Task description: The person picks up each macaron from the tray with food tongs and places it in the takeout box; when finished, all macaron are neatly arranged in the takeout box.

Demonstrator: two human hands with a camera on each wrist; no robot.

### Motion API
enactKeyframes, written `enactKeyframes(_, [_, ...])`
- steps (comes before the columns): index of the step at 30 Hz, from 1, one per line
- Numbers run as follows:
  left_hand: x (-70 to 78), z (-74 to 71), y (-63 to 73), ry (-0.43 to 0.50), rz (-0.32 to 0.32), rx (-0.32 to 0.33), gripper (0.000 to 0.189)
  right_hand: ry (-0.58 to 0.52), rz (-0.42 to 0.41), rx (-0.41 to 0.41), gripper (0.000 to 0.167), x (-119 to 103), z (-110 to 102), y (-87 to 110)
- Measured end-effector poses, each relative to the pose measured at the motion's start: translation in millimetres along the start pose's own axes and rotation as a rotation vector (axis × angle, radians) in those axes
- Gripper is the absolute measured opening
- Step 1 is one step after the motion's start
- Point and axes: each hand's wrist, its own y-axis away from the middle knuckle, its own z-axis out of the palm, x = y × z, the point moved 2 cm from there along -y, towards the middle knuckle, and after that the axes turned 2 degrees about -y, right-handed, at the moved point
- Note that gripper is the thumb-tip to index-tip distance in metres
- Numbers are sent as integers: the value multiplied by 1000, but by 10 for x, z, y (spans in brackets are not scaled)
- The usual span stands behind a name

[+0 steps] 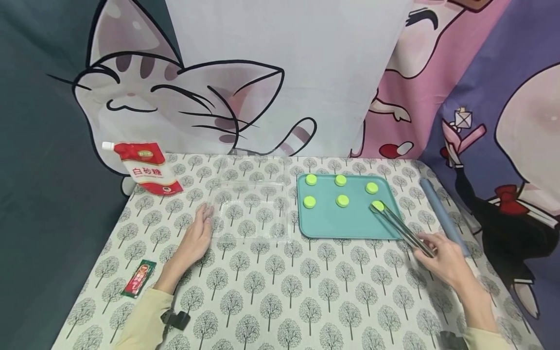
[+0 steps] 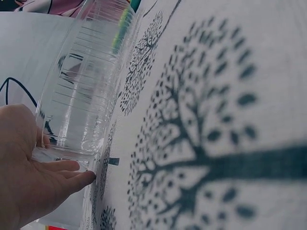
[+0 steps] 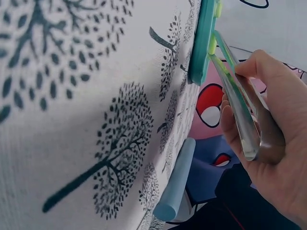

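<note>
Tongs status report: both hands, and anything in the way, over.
Right hand gripping tongs, tips at front-row right green piece on teal tray. Left hand at edge of clear container. Nothing visible blocking tongs.

Our left forearm [image 1: 169, 276] and right forearm [image 1: 474, 301] stretch forward from long, pale-yellow fabric sleeves [image 1: 146, 316], both slanting inward. Our bare left hand [image 1: 196, 236] holds its fingers nearly straight. Our bare right hand [image 1: 443, 256] curls its thumb and fingers into a pinching grip. The two hands are well apart, each roughly in line with its forearm.
</note>
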Motion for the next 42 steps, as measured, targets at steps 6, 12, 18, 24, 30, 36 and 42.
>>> enactKeyframes(6, [3, 0, -5, 1, -1, -6, 58, 7, -16, 15, 37, -7, 10, 20])
enactKeyframes(12, [6, -2, -8, 9, 0, -4, 58, -9, -52, 30, 36, -59, -11, -34])
enactKeyframes(18, [6, 2, -11, 10, 4, 1, 58, -22, -110, 67, 38, -174, -40, -148])
enactKeyframes(24, [12, 6, -18, 24, 5, -3, 58, -28, -147, 80, 38, -387, -79, -315])
enactKeyframes(30, [4, 10, -28, 49, 3, -10, 58, -52, -184, 34, 40, -618, -81, -481])
enactKeyframes(36, [-3, 21, -25, 70, 7, -11, 59, -107, -245, 18, 41, -812, -12, -630])
enactKeyframes(42, [0, 31, -12, 73, 7, -13, 59, -150, -308, 7, 39, -988, 86, -756])
